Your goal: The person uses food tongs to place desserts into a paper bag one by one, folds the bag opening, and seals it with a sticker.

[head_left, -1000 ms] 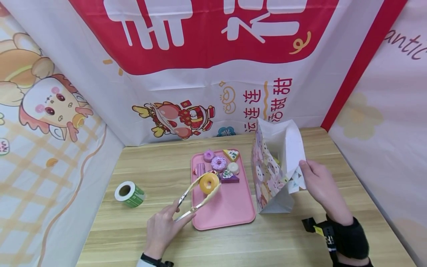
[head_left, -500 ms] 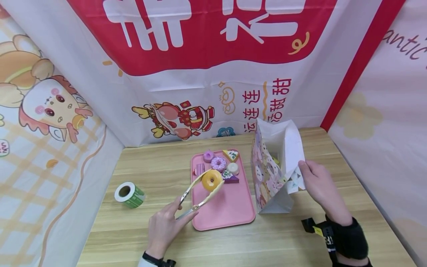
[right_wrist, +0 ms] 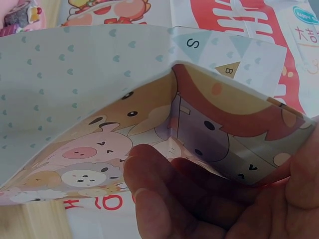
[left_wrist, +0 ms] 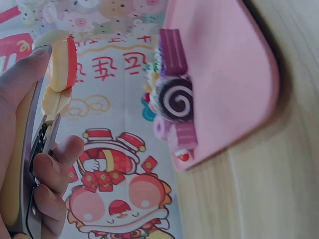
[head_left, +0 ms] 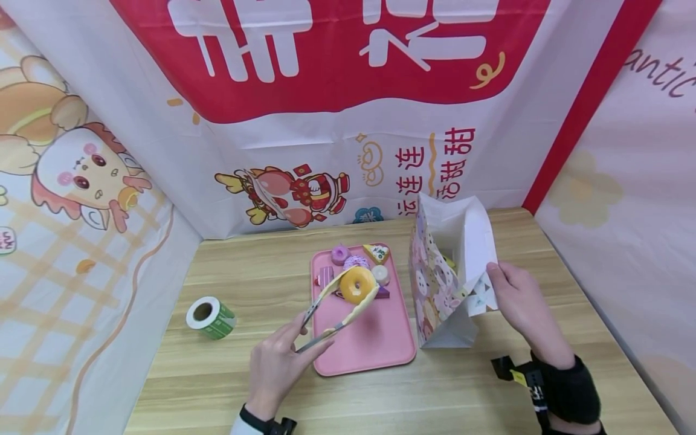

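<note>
My left hand (head_left: 278, 362) grips a pair of tongs (head_left: 356, 313), and their pale tips clasp a yellow doughnut (head_left: 347, 286) above the pink tray (head_left: 370, 338). In the left wrist view, the doughnut (left_wrist: 59, 64) is seen edge-on, with a red band on one side. At the right, my right hand (head_left: 522, 302) pinches the upper edge of a standing paper bag (head_left: 429, 284), printed with cartoon animals, its mouth spread open. Something yellow-green shows inside. The right wrist view has my curled fingers (right_wrist: 199, 204) at the bag's folded edge.
Toy sweets fill the tray's far part: a small purple doughnut (head_left: 340, 254), a cake wedge (head_left: 377, 254), a whitish round sweet (head_left: 380, 275) and a dark swirl roll (left_wrist: 175, 99). A green label roll (head_left: 217, 320) stands left. Printed cloth (head_left: 304, 139) backs the table.
My left hand has carried the tongs and yellow doughnut a little right and away from me, now overlapping the frosted purple doughnut. The right hand and bag have stayed put.
</note>
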`<act>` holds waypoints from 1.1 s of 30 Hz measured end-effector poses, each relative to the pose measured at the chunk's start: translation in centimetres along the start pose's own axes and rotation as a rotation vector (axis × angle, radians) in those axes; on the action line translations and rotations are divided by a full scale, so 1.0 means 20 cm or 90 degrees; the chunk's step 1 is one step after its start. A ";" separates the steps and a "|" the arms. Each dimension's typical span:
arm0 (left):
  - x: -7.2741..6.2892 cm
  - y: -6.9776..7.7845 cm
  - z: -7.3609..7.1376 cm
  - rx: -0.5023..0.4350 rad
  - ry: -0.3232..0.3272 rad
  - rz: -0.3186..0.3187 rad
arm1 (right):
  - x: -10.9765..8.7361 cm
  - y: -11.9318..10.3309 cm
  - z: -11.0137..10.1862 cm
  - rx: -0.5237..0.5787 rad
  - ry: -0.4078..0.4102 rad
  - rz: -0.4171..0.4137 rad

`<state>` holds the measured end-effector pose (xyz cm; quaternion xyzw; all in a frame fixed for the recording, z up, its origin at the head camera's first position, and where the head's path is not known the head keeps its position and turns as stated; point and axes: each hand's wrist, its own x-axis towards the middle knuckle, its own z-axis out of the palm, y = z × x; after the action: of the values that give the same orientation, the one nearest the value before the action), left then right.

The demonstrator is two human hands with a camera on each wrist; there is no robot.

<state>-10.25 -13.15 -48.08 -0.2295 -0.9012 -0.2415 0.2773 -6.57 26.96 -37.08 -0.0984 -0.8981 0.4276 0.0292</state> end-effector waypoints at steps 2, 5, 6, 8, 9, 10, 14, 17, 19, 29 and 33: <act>0.01 0.02 -0.01 -0.012 0.004 0.000 | 0.00 0.00 0.00 0.001 0.001 -0.002; 0.04 0.05 -0.02 -0.017 0.002 -0.001 | 0.00 0.00 0.00 -0.001 0.002 -0.004; 0.05 0.06 -0.02 -0.023 0.000 -0.003 | 0.00 0.00 0.00 -0.002 0.003 -0.005; 0.07 0.08 -0.03 -0.033 -0.004 -0.003 | 0.00 0.00 0.00 -0.003 0.004 -0.006; 0.08 0.09 -0.04 -0.033 -0.007 -0.003 | 0.00 0.00 0.00 -0.001 0.004 -0.006; 0.09 0.10 -0.04 -0.034 -0.008 -0.002 | 0.00 0.00 0.00 -0.001 0.004 -0.006; 0.13 0.13 -0.05 -0.053 -0.007 0.001 | 0.00 0.00 0.00 0.000 0.005 -0.007; 0.16 0.16 -0.06 -0.061 0.002 0.010 | 0.00 0.00 0.00 -0.002 0.004 -0.004; 0.18 0.17 -0.06 -0.065 0.007 0.015 | 0.00 0.00 0.00 0.000 0.001 0.000; 0.31 0.29 -0.06 -0.115 0.030 0.042 | -0.01 0.00 0.00 0.007 -0.009 0.014; 0.36 0.34 -0.06 -0.122 0.045 0.062 | -0.01 0.00 0.00 0.005 -0.003 0.005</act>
<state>-11.45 -6.58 -40.63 -0.2895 -0.8514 -0.3208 0.2972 -6.44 26.93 -37.09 -0.1009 -0.8961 0.4314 0.0258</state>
